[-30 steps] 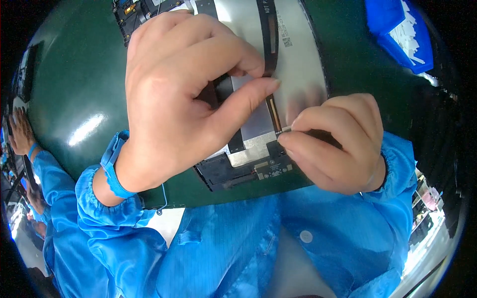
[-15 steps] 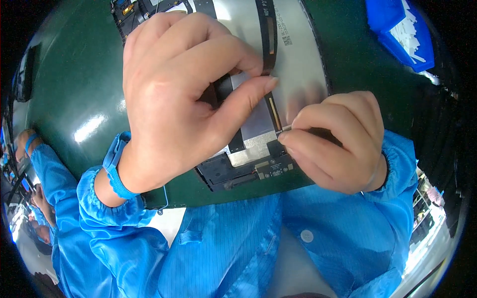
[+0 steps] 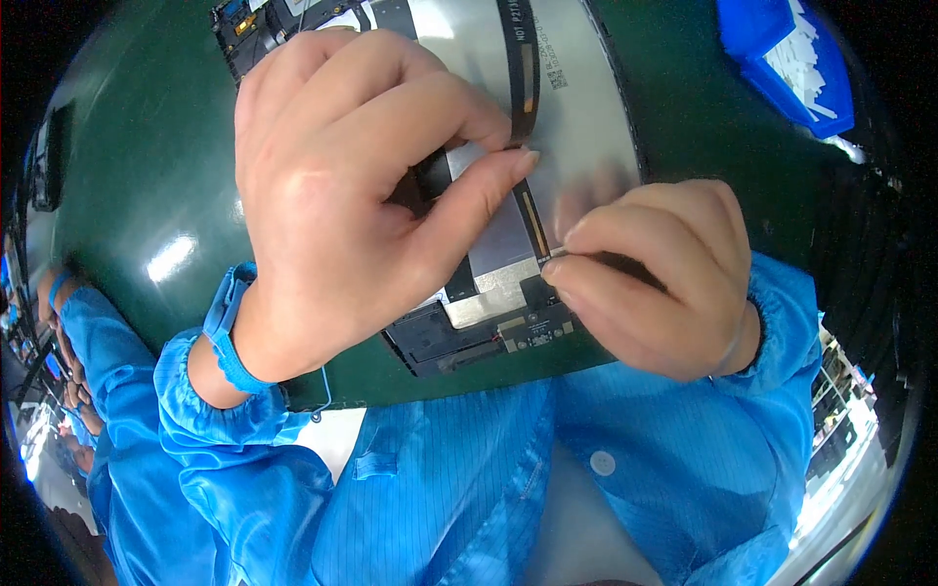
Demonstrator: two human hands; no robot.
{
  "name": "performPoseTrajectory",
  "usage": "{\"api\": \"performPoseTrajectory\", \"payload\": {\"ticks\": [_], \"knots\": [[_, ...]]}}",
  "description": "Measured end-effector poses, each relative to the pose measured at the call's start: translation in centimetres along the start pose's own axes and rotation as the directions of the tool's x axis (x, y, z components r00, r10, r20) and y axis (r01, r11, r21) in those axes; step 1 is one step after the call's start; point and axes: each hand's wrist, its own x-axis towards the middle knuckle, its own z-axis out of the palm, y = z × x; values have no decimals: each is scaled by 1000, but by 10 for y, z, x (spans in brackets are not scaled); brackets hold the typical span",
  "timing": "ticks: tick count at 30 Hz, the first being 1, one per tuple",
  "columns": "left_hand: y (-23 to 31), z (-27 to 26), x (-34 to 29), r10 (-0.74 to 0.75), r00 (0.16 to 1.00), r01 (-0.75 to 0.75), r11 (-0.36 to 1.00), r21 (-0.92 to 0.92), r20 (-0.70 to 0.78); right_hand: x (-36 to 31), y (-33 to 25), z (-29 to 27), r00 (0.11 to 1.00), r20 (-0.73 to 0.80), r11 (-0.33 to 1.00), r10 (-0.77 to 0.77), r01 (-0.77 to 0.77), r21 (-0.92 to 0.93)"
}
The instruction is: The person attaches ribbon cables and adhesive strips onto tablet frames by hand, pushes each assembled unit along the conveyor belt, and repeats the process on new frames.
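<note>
Head view: an opened flat device [image 3: 576, 117] with a silvery back plate lies on a dark green surface [image 3: 147, 166].
Left hand [image 3: 342, 186]: curled over the device, thumb tip pressing a thin ribbon strip [image 3: 532, 210].
Right hand [image 3: 655, 278]: fingers pinched together at the strip's lower end.
Far right: blue bin [image 3: 772, 59] holding white pieces.
</note>
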Motion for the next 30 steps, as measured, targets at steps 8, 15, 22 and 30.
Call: {"api": "performPoseTrajectory", "payload": {"ticks": [8,15,22,30], "knots": [[-8,-3,-4,17,1000,-17,1000,14,-21,-2,-4,9,988,1,974,-153,150,-171],[16,-7,5,-472,879,423,696,-581,74,13,-1,4,990,142,959,12,29,-284],[14,24,5,-303,941,138,748,-649,-149,7,26,-14,981,191,964,31,21,-267],[-14,14,-34,-194,912,220,975,33,-361,-11,57,30,925,-132,915,357,-318,249]]}}
